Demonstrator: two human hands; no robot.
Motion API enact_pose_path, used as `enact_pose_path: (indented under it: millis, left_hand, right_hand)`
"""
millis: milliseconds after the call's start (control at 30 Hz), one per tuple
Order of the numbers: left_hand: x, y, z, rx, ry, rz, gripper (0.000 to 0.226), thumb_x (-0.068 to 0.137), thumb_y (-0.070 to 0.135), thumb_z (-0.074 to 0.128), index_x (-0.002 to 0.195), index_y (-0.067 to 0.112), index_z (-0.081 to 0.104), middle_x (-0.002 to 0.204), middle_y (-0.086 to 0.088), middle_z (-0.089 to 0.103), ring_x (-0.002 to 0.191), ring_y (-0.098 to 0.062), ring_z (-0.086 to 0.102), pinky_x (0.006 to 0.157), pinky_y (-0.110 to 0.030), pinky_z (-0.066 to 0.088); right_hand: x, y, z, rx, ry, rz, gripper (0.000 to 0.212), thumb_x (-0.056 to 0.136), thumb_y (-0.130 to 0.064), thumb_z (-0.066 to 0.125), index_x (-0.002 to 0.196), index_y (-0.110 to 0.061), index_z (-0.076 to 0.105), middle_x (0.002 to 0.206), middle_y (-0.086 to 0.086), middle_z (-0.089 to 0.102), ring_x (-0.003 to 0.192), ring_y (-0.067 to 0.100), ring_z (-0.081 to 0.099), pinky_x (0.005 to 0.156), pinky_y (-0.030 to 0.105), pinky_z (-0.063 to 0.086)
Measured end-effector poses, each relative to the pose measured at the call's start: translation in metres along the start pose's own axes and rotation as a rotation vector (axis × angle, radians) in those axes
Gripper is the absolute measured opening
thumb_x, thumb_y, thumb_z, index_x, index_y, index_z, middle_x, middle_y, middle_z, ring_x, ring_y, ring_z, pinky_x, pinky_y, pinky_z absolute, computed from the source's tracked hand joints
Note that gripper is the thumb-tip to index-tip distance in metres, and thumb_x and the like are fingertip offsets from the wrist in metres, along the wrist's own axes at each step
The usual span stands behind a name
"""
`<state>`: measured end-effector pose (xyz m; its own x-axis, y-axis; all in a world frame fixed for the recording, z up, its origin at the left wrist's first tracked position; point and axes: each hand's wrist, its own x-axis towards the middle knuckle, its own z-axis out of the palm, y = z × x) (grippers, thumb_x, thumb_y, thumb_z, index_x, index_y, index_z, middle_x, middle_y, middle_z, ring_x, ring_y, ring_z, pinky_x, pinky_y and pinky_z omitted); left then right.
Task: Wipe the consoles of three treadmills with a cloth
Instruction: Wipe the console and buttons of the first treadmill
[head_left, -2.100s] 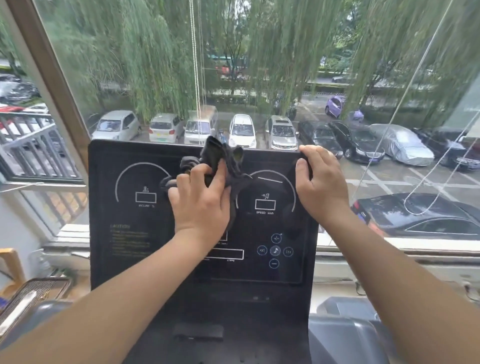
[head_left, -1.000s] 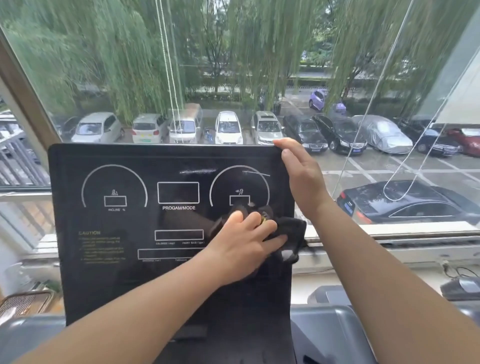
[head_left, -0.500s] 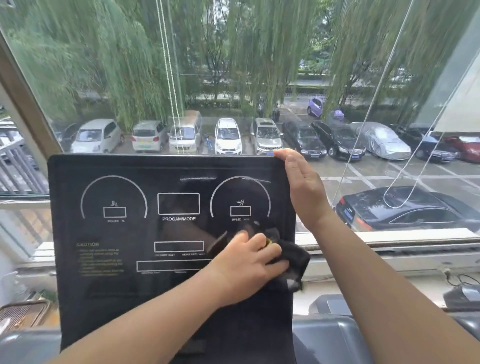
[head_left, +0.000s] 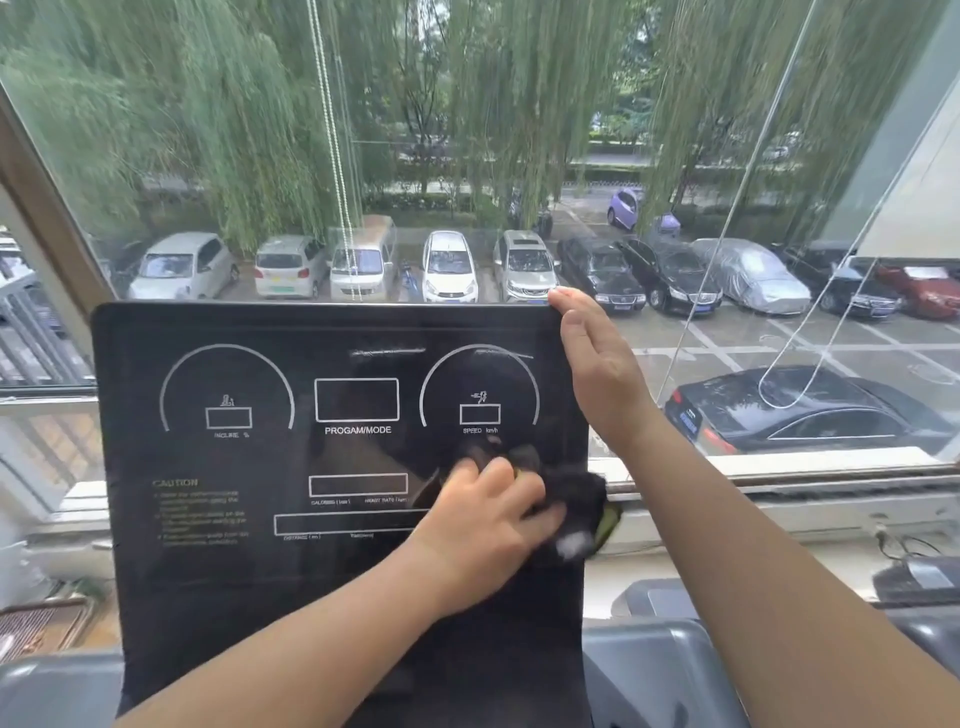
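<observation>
Console (head_left: 208, 597): long axis left–right, most of its face left of the cloth. Left hand (head_left: 483, 525) curls over bunched cloth (head_left: 574, 493), pressing at console's lower right. Right hand (head_left: 597, 374), fingers straight, braces console's upper-right edge.

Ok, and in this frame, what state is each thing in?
Treadmill console: upright, displays unlit, smears near top.
Cloth: bunched, pressed on console's lower right.
Left hand: grips cloth.
Right hand: fingers straight, against console's upper right edge.
</observation>
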<state>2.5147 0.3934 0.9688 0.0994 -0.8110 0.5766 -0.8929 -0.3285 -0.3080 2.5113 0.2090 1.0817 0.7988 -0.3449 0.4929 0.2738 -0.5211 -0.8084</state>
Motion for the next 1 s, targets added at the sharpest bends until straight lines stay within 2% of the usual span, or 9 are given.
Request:
enact_pose_path:
  millis: [133, 300, 433, 500, 600, 700, 800, 900, 1000]
  left_hand:
    - [0.002, -0.03, -0.015, 0.048, -0.05, 0.205, 0.031, 0.092, 0.024, 0.058, 0.122, 0.03, 0.067, 0.108, 0.002, 0.061, 0.087, -0.027, 0.053, 0.067, -0.039, 0.036]
    - [0.049, -0.084, -0.044, 0.136, 0.207, -0.302, 0.035, 0.09, 0.035, 0.069, 0.124, 0.03, 0.071, 0.115, -0.005, 0.064, 0.092, -0.036, 0.056, 0.07, -0.044, 0.043]
    - [0.044, -0.049, -0.028, 0.113, 0.232, -0.517, 0.034, 0.095, 0.039, 0.06, 0.126, 0.031, 0.07, 0.116, -0.005, 0.063, 0.096, -0.036, 0.053, 0.07, -0.044, 0.041]
    - [0.017, -0.026, -0.012, 0.079, 0.173, -0.364, 0.033, 0.093, 0.035, 0.062, 0.123, 0.028, 0.072, 0.113, -0.006, 0.065, 0.09, -0.037, 0.057, 0.068, -0.042, 0.04]
    - [-0.022, -0.016, -0.005, 0.011, -0.008, 0.03, 0.037, 0.089, 0.029, 0.064, 0.126, 0.027, 0.07, 0.111, -0.004, 0.066, 0.087, -0.034, 0.059, 0.07, -0.042, 0.041]
    - [-0.019, -0.038, -0.017, 0.036, -0.046, 0.208, 0.032, 0.094, 0.03, 0.055, 0.121, 0.027, 0.071, 0.107, -0.002, 0.067, 0.085, -0.031, 0.059, 0.067, -0.042, 0.043]
    - [-0.003, -0.05, -0.026, 0.1, 0.108, -0.07, 0.028, 0.094, 0.031, 0.06, 0.117, 0.026, 0.074, 0.104, -0.003, 0.069, 0.081, -0.032, 0.059, 0.063, -0.04, 0.039]
    - [-0.001, -0.02, -0.017, 0.059, 0.203, -0.438, 0.024, 0.097, 0.033, 0.059, 0.113, 0.027, 0.075, 0.106, -0.004, 0.067, 0.085, -0.035, 0.057, 0.064, -0.042, 0.042]
    - [-0.02, 0.022, 0.004, 0.011, 0.12, -0.406, 0.021, 0.095, 0.029, 0.064, 0.113, 0.028, 0.074, 0.101, -0.004, 0.065, 0.084, -0.035, 0.056, 0.069, -0.044, 0.044]
  right_hand:
    - [-0.02, 0.001, -0.007, -0.002, 0.03, 0.139, 0.05, 0.113, -0.033, 0.033, 0.162, -0.023, 0.032, 0.167, -0.01, 0.03, 0.154, 0.002, 0.022, 0.126, 0.025, 0.015]
    - [-0.06, 0.032, -0.002, 0.176, -0.046, 0.594, 0.046, 0.105, -0.049, 0.031, 0.128, -0.026, 0.064, 0.131, 0.0, 0.068, 0.128, 0.023, 0.059, 0.112, 0.047, 0.045]
    - [-0.1, 0.056, 0.01, 0.213, -0.08, 0.785, 0.076, 0.092, -0.077, 0.031, 0.146, -0.03, 0.055, 0.145, -0.005, 0.059, 0.135, 0.02, 0.053, 0.112, 0.04, 0.039]
    - [-0.121, 0.066, 0.013, 0.228, -0.089, 0.748, 0.065, 0.098, -0.075, 0.033, 0.141, -0.032, 0.059, 0.141, -0.006, 0.063, 0.133, 0.017, 0.057, 0.112, 0.038, 0.043]
    - [-0.135, 0.073, 0.014, 0.298, -0.042, 0.762, 0.029, 0.104, -0.03, 0.042, 0.123, -0.024, 0.063, 0.134, 0.004, 0.069, 0.132, 0.023, 0.06, 0.114, 0.039, 0.044]
    - [-0.136, 0.077, 0.015, 0.315, -0.053, 0.759, 0.053, 0.098, -0.066, 0.045, 0.133, -0.029, 0.06, 0.14, -0.004, 0.066, 0.135, 0.017, 0.056, 0.119, 0.039, 0.038]
    - [-0.14, 0.075, 0.019, 0.329, -0.03, 0.717, 0.045, 0.107, -0.058, 0.035, 0.135, -0.033, 0.06, 0.132, -0.012, 0.068, 0.124, 0.005, 0.061, 0.102, 0.028, 0.047]
    - [-0.143, 0.077, 0.026, 0.315, 0.018, 0.671, 0.053, 0.104, -0.06, 0.038, 0.14, -0.027, 0.06, 0.132, -0.006, 0.07, 0.126, 0.012, 0.063, 0.106, 0.033, 0.05]
    - [-0.143, 0.082, 0.027, 0.325, 0.093, 0.695, 0.029, 0.112, -0.025, 0.044, 0.129, -0.013, 0.065, 0.112, 0.001, 0.076, 0.106, 0.015, 0.07, 0.09, 0.023, 0.056]
